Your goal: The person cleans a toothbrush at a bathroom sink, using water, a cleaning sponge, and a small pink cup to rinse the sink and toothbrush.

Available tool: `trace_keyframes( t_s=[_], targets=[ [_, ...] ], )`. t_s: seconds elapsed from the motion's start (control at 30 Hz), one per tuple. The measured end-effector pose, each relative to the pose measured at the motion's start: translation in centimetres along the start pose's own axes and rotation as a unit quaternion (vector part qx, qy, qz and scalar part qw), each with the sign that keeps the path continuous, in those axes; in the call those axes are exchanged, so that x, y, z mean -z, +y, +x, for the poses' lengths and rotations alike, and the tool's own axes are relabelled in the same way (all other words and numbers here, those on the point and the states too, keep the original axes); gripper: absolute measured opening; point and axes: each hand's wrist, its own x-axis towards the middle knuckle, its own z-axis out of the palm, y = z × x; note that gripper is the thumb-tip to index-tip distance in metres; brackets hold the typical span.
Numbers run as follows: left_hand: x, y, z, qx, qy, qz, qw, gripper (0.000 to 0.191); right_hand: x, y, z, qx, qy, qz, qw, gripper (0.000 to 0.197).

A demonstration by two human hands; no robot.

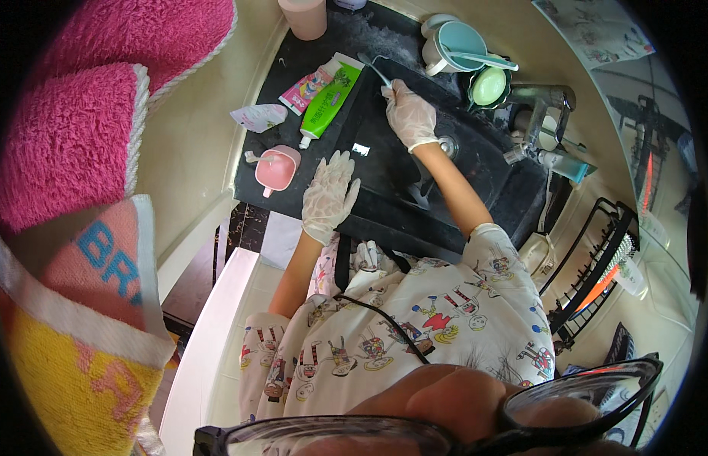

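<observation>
My right hand (411,114), in a thin translucent glove, grips the pale blue handle of a toothbrush (378,69) above the black sink basin (388,171). The brush's dark head points away from me, towards the back of the counter. My left hand (330,191), gloved the same way, is spread flat at the left front rim of the basin and holds nothing. Near its fingertips lies a green toothpaste tube (329,105), with a pink toothpaste tube (308,88) beside it. A pink cup (278,169) with a white toothbrush (261,158) in it stands just left of that hand.
A crumpled packet (260,118) lies at the counter's left edge. At the back right are a light blue cup (462,40) with a toothbrush, green soap (490,86) in a dish, and the faucet (539,114). Pink towels (74,137) hang left; a black rack (593,268) is right.
</observation>
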Motion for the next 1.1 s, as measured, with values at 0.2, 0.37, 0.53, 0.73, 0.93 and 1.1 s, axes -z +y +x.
trace_keyframes(
  t_s=[0.2,0.37,0.53,0.73,0.93,1.1],
  targets=[
    [0.0,0.0,0.0,-0.001,-0.001,0.010,1.000,0.039,0.2,-0.2,0.1,-0.024,0.001,-0.010,1.000,0.026],
    [0.1,-0.1,0.1,0.003,0.007,0.000,1.000,0.040,-0.2,0.0,-0.1,-0.022,0.025,-0.004,0.999,0.027],
    [-0.1,-0.2,-0.2,-0.005,0.013,0.005,1.000,0.039,-0.7,0.7,0.2,-0.036,0.046,0.004,0.998,0.027],
    [-0.5,-0.4,-0.1,-0.012,0.001,0.016,1.000,0.038,-1.6,1.4,0.1,-0.023,0.056,0.013,0.998,0.027],
    [-0.6,-0.4,0.0,0.000,0.004,0.009,1.000,0.037,-1.0,0.3,-0.5,-0.016,-0.006,-0.007,1.000,0.026],
    [-1.0,-0.1,-0.1,0.011,0.007,-0.006,1.000,0.038,-1.4,1.3,0.4,-0.032,0.033,-0.013,0.999,0.028]
  ],
)
